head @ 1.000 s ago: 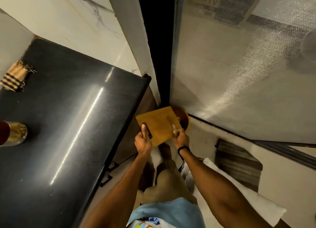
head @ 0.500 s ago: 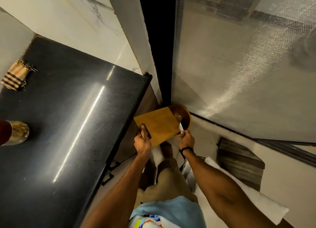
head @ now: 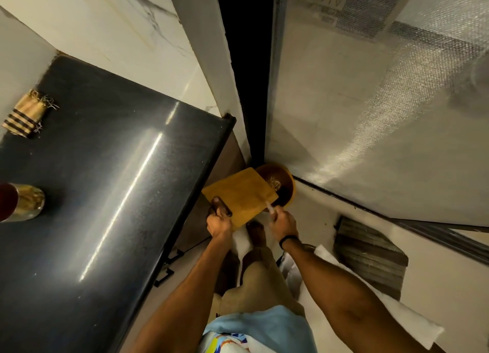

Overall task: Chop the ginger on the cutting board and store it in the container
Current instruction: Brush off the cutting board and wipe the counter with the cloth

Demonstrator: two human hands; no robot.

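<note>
- The step in hand looks like the last one: clearing the chopped ginger [head: 275, 184] off the cutting board [head: 238, 194] into the container [head: 289, 194]. A small heap of pale shreds already lies inside it, and the board's face looks nearly bare.
- The left hand [head: 218, 224] is clenched round the board's dark handle and holds the board tilted, its far corner overlapping the container's rim. Keep that corner over the opening — if it drifts aside, bits will fall past the rim to the floor.
- The right hand [head: 283, 221] grips a knife [head: 270, 207], whose pale blade touches the board's lower right edge. Sweep with the flat or back of the blade, down the slope toward the container, in short strokes.
- Tilt a little steeper only if shreds cling; a sudden tip could spill them wide.
- The container sits low in the corner beside the dark bench [head: 105, 194] — what it stands on I cannot tell, so avoid knocking it with the board.
- Check the blade itself for stuck pieces before finishing.
</note>
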